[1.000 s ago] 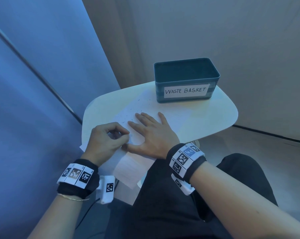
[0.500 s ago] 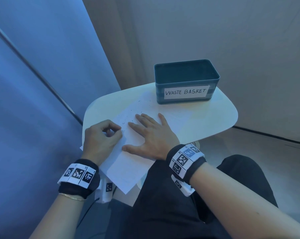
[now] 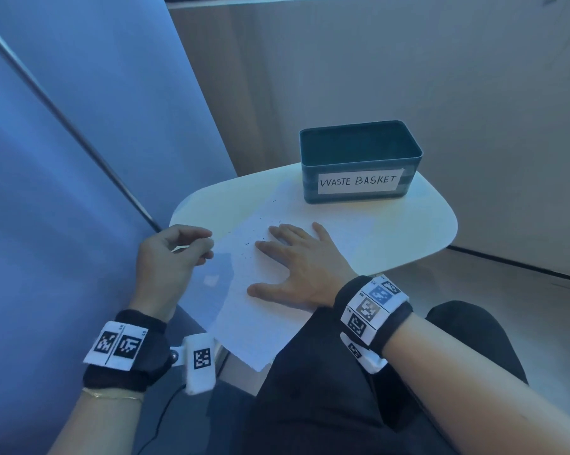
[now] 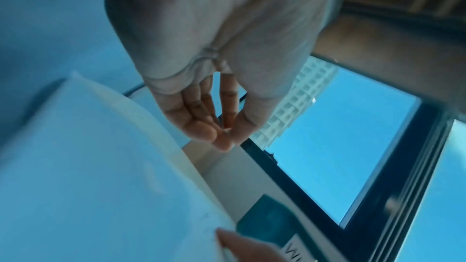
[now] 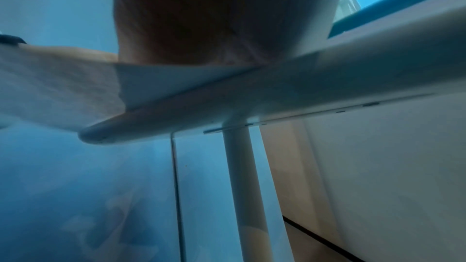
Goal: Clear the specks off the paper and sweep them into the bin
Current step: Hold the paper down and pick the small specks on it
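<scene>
A white paper (image 3: 244, 307) lies on the small white table (image 3: 408, 224), its near corner hanging over the front edge. Small dark specks (image 3: 247, 243) dot its far part. My right hand (image 3: 277, 257) lies flat on the paper, fingers spread, just right of the specks. My left hand (image 3: 204, 247) hovers at the paper's left edge, fingers curled against the thumb; in the left wrist view the left hand (image 4: 224, 134) is clear of the paper (image 4: 88, 166) and nothing shows between its fingertips. The teal bin (image 3: 359, 165), labelled WASTE BASKET, stands beyond the paper.
The table is narrow, with a blue wall (image 3: 63, 159) close on the left and a pale wall behind the bin. My dark-trousered lap (image 3: 342, 389) sits against the table's front edge. The right wrist view shows the table post (image 5: 239, 186) from below.
My left hand let go of the paper's left edge and rose a little to the left. The paper now lies flatter and hangs farther over the front edge. The right hand stayed flat.
</scene>
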